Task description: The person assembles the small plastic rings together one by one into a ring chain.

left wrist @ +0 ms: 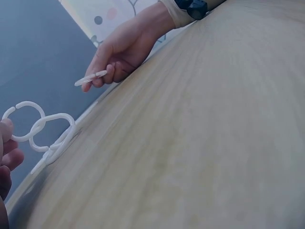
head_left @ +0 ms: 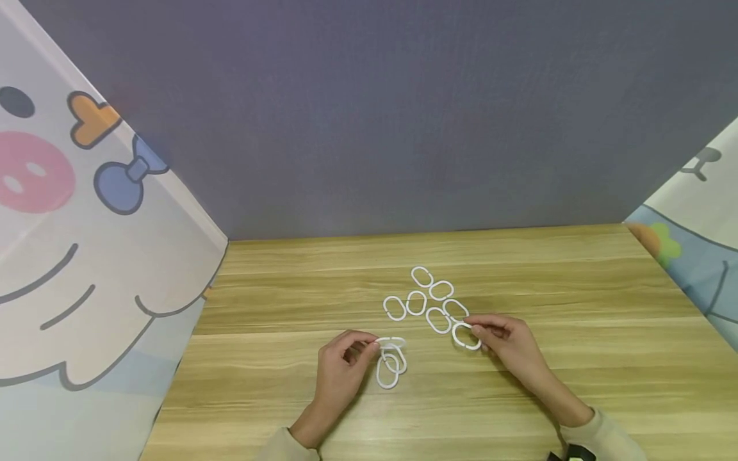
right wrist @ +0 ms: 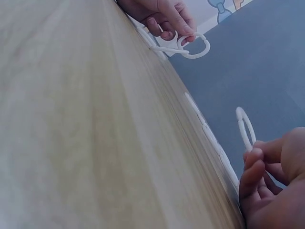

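Observation:
My left hand [head_left: 344, 365] pinches the top link of a short chain of white oval plastic links [head_left: 387, 372], whose lower end rests on the wooden table. Each of these links has a small gap in its side. To the right, my right hand [head_left: 512, 346] pinches a single white link [head_left: 466, 336] between thumb and fingers. In the right wrist view that link [right wrist: 246, 129] stands off the tabletop, tilted up. The left wrist view shows the chain's links [left wrist: 52, 129] looped through one another.
Several loose white links [head_left: 417, 303] lie flat on the wooden table [head_left: 288, 282] beyond and between the hands. A grey panel [head_left: 403, 128] rises at the table's far edge. Cartoon-printed panels stand at the left [head_left: 115, 269] and right [head_left: 703, 256].

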Demonstrator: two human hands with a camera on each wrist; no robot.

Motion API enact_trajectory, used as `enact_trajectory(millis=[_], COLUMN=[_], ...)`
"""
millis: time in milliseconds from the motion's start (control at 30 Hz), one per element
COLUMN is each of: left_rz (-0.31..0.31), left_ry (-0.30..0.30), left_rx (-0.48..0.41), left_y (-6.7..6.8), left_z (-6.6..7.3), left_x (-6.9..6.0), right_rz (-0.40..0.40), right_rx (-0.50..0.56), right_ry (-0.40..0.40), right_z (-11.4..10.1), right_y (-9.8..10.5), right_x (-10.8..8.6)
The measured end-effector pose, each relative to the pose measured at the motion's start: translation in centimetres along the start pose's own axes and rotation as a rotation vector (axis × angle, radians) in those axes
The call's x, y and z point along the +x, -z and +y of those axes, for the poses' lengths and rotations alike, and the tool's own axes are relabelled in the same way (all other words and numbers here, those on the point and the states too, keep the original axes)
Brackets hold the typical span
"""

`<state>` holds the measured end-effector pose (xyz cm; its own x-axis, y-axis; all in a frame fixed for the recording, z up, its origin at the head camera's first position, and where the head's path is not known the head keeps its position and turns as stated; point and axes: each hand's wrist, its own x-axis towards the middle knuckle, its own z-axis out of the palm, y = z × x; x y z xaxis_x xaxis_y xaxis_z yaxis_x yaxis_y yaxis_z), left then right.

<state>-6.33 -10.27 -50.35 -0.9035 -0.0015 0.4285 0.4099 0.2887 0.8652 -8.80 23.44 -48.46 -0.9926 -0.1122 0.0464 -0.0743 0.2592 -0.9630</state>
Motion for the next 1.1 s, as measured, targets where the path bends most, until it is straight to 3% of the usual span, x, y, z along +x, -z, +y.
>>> enact_trajectory(millis=[367,767,1100], left_rz=[0.0,0.0,-0.008], left_ry=[0.023,0.02,0.017], left_rx=[0.018,0.003,-0.002], left_y=[0.1,0.0,0.0], left_z=[0.1,0.0,-0.1], left_x=[-0.1,-0.1,0.0], right_rz=[-0.09,-0.165,-0.231], right_rx=[0.201,0.233,0.266], right_ry=[-0.087,-0.149,-0.137], right_z=[-0.7,-2.0,-2.7], right_y=[-0.1,-0.7,-1.8], right_x=[-0.2,-0.8,-1.0])
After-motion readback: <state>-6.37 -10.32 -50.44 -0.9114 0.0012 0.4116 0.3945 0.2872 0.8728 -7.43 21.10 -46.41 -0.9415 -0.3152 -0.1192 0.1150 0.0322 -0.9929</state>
